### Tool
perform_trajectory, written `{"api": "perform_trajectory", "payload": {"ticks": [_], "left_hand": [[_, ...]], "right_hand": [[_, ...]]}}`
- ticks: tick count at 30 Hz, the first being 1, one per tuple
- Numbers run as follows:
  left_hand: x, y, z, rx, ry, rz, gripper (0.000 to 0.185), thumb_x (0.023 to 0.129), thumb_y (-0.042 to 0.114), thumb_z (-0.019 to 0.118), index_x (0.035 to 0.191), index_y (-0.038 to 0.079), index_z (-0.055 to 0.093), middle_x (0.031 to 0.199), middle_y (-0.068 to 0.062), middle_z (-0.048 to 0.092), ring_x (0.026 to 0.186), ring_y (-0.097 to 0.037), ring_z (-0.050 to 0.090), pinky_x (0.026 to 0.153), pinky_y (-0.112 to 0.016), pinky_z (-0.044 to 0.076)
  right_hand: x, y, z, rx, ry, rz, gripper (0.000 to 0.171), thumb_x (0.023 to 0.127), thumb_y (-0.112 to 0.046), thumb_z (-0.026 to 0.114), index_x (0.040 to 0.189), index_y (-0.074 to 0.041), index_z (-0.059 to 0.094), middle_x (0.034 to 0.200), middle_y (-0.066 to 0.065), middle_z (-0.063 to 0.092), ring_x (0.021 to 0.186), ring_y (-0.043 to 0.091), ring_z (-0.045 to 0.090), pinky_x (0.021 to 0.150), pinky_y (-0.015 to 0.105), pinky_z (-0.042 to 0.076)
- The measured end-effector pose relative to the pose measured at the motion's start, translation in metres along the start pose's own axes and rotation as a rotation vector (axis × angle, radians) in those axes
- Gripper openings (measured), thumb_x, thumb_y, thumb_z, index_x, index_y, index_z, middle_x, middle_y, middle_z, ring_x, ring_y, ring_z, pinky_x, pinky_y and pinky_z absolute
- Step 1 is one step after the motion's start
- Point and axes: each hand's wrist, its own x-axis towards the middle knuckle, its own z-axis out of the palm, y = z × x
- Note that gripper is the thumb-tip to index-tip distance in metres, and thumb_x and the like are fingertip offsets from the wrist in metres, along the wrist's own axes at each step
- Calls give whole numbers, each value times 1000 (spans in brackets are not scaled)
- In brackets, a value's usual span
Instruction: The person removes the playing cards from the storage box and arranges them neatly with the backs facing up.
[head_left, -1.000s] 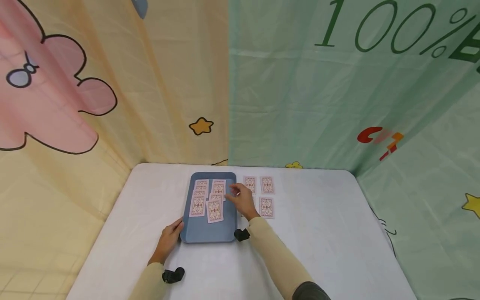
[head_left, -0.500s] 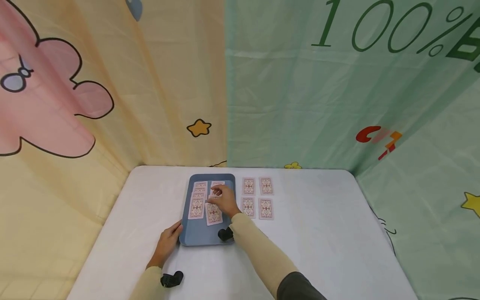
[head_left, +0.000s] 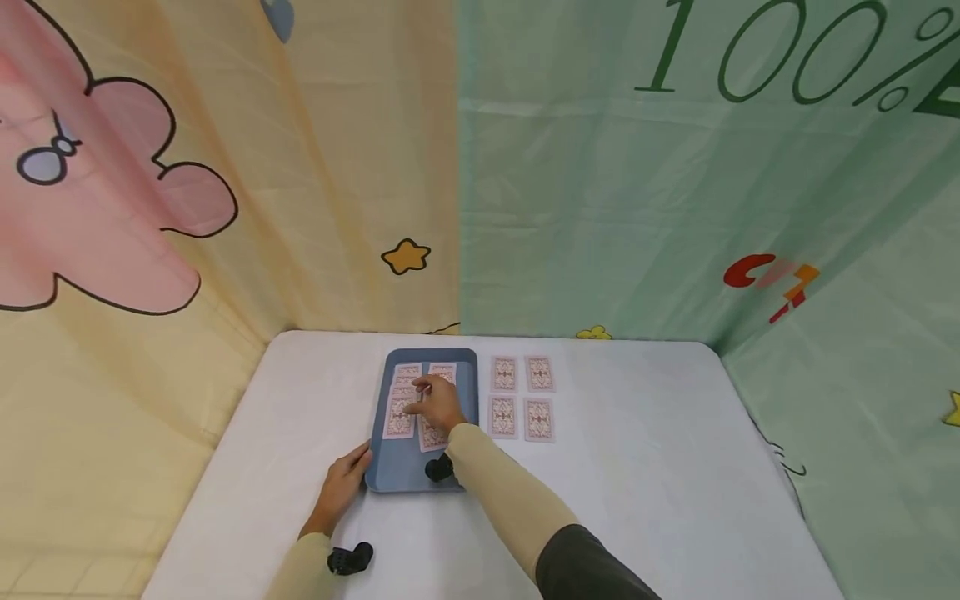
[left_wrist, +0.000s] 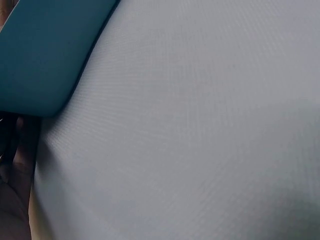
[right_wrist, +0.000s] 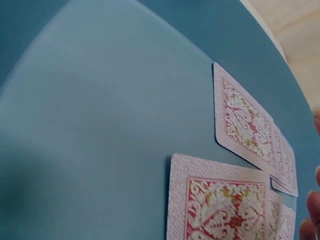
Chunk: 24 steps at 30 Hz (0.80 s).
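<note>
My right hand (head_left: 438,404) is over the blue tray (head_left: 401,472), thumb and forefinger apart above the playing cards; no card shows between them. Two overlapping columns of face-down cards lie in the tray, a left column (head_left: 399,421) and a right column (head_left: 432,436) partly covered by this hand. In the right wrist view, red-and-white patterned backs show on the nearer card (right_wrist: 225,207) and the farther card (right_wrist: 245,120), with fingertips (right_wrist: 313,205) at the right edge. My left hand (head_left: 340,492) grips the tray's near-left side, some fingers hidden by the tray in the left wrist view.
Right of the tray, several more face-down cards (head_left: 503,417) lie in two rows on the white-covered table (head_left: 637,467). Patterned curtains (head_left: 585,208) stand around the table's back and sides. A black wrist camera (head_left: 350,559) sits on the left wrist, and another (head_left: 439,467) on the right.
My right hand has moved left from the tray's right edge to over the card columns, uncovering the table cards beside the tray. The left hand has stayed at the tray's side.
</note>
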Motion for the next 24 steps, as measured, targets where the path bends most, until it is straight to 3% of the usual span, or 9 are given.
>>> {"api": "perform_trajectory", "payload": {"ticks": [9, 17, 24], "left_hand": [[-1, -2, -1, -12, 5, -7, 44, 103, 16, 46, 139, -11, 43, 140, -28, 44, 134, -43, 36, 111, -54, 28], [-2, -2, 0, -31, 9, 1, 43, 102, 14, 47, 138, -11, 44, 140, -28, 45, 134, -43, 36, 111, -54, 29], [-2, 0, 0, -45, 10, -10, 43, 102, 14, 47, 138, -10, 44, 140, -27, 45, 135, -42, 36, 111, -53, 28]], "right_hand": [[9, 4, 16, -39, -36, 67, 48, 71, -13, 87, 114, -7, 67, 100, 2, 63, 86, 14, 53, 81, 28, 50], [10, 5, 26, -91, -26, 93, 47, 71, -13, 87, 113, -7, 68, 113, 5, 62, 104, 21, 54, 99, 39, 45], [11, 6, 30, -138, -7, 113, 52, 70, -15, 87, 117, -8, 67, 121, 7, 59, 111, 24, 49, 105, 40, 40]]}}
